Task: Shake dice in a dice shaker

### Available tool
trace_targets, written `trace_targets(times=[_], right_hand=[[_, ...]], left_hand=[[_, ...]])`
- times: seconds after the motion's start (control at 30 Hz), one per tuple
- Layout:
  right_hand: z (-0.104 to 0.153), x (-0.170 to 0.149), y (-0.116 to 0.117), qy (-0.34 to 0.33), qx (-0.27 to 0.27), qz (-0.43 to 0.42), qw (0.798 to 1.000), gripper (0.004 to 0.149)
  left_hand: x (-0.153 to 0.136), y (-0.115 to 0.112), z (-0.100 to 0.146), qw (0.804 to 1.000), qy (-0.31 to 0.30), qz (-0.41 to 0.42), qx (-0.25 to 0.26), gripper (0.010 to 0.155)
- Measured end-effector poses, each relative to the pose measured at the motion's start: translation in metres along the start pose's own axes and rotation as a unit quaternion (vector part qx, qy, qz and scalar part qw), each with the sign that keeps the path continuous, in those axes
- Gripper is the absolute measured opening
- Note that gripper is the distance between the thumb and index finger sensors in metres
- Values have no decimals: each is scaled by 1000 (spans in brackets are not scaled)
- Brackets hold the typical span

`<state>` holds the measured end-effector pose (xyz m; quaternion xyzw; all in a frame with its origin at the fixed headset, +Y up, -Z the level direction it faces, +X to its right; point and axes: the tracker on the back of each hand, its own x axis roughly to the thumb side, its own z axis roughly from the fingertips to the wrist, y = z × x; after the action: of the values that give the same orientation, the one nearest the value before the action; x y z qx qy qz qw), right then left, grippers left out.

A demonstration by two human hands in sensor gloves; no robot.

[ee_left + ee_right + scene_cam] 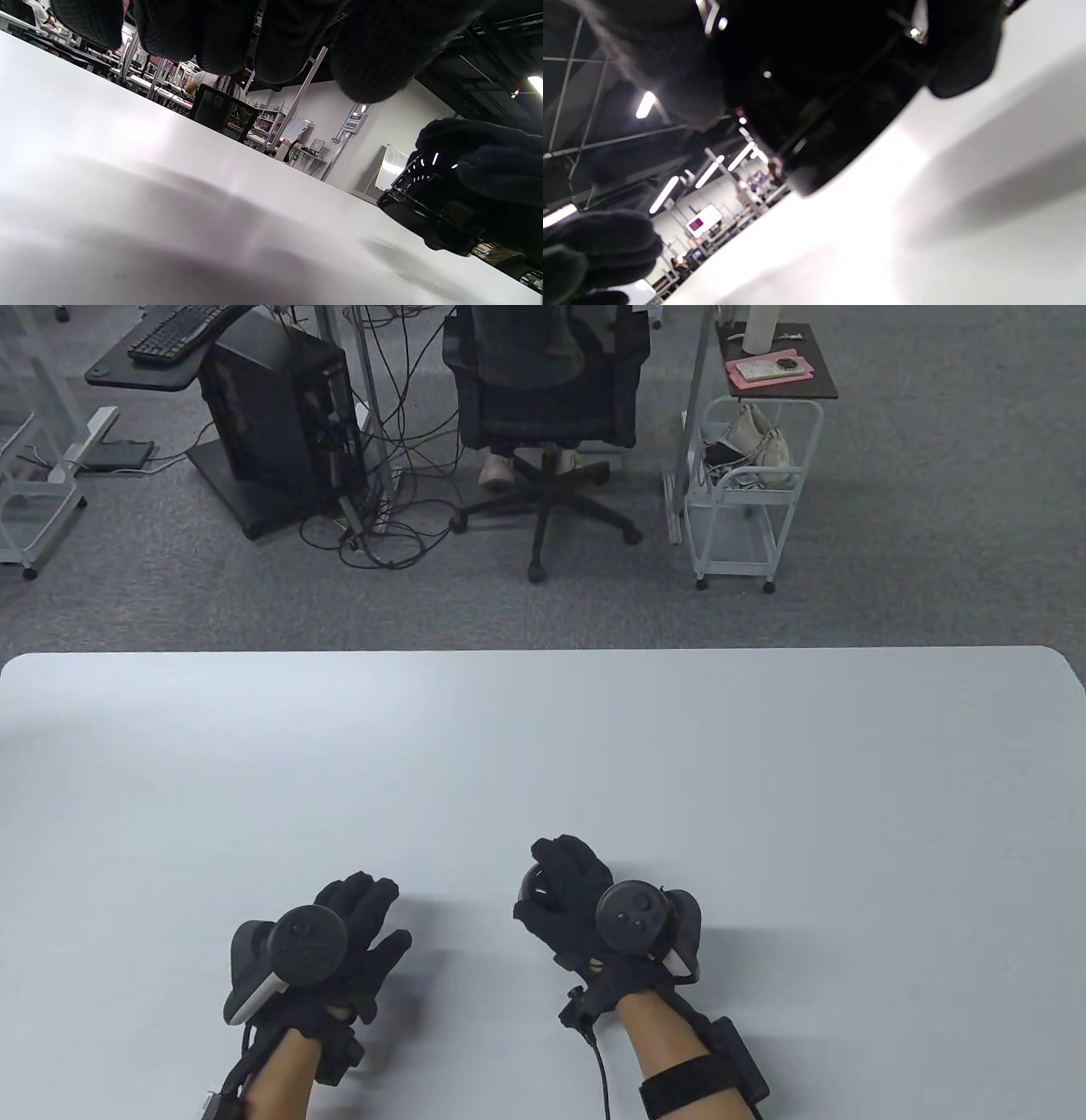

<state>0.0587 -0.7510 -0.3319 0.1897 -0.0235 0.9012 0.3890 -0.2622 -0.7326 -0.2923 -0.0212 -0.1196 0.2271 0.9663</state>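
A black dice shaker (538, 891) is held in my right hand (564, 891), fingers wrapped over its top, lifted a little above the white table (543, 746). In the left wrist view the shaker (428, 212) shows tilted, its base clear of the table, under the right hand's fingers (500, 169). In the right wrist view the shaker (823, 97) fills the top as a dark mass in my grip. No dice are visible. My left hand (361, 920) hovers empty to the shaker's left, fingers extended (220, 38).
The table's far edge (543, 651) borders grey carpet. Beyond it stand an office chair (543, 415), a computer tower (280, 415) with loose cables, and a white wire cart (747, 492).
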Motion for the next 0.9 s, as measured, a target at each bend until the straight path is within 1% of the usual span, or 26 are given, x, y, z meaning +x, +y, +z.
trace_targets(times=[0.07, 0.1, 0.13, 0.17, 0.2, 0.23, 0.27, 0.37, 0.43, 0.47, 0.5, 0.53, 0.57, 0.6, 0.67, 0.77, 0.9], right_hand=[[-1, -2, 1, 16, 17, 1, 1000, 72], [-2, -3, 1, 15, 17, 1, 1000, 71], [-2, -1, -1, 10, 13, -5, 1000, 71], [-2, 6, -9, -6, -4, -21, 1000, 72], [-1, 17, -19, -36, -33, -37, 998, 72], [1, 33, -33, -75, -74, -52, 993, 72], [6, 56, -51, -131, -121, -64, 982, 72], [20, 88, -80, -227, -195, -88, 950, 72], [16, 79, -75, -199, -186, -92, 958, 72], [11, 63, -62, -148, -158, -83, 973, 72], [5, 38, -40, -85, -111, -62, 988, 72], [4, 32, -35, -68, -96, -57, 991, 72], [1, 18, -23, -34, -61, -58, 996, 71], [0, 8, -15, -9, -40, -65, 997, 72], [-2, 1, -7, 12, -22, -68, 997, 72], [-4, 2, -3, 10, 1, -23, 1000, 72], [-5, 4, 2, 13, 20, -8, 1000, 72]], left_hand=[[0, 0, 0, 1000, 1, -1, 0, 66], [0, 0, 0, 1000, 1, -2, -1, 66], [0, 0, 0, 1000, 1, -2, -1, 66], [0, 0, 0, 1000, 1, -2, 0, 66], [1, 1, 1, 1000, 1, -1, 2, 66], [1, 1, 1, 1000, 0, 0, 4, 66], [2, 2, 1, 1000, -1, 0, 6, 66], [3, 3, 2, 1000, -5, 0, 10, 66], [4, 3, 2, 1000, -6, 0, 11, 66], [5, 3, 2, 1000, -7, -1, 11, 66], [4, 2, 2, 1000, -8, -2, 9, 66], [4, 2, 1, 1000, -7, -2, 8, 66], [4, 2, 1, 1000, -7, -2, 7, 66], [4, 2, 1, 1000, -7, -2, 7, 66], [4, 2, 2, 1000, -6, -1, 9, 66], [4, 2, 2, 1000, -4, 0, 8, 66], [4, 2, 1, 1000, -4, -2, 6, 66]])
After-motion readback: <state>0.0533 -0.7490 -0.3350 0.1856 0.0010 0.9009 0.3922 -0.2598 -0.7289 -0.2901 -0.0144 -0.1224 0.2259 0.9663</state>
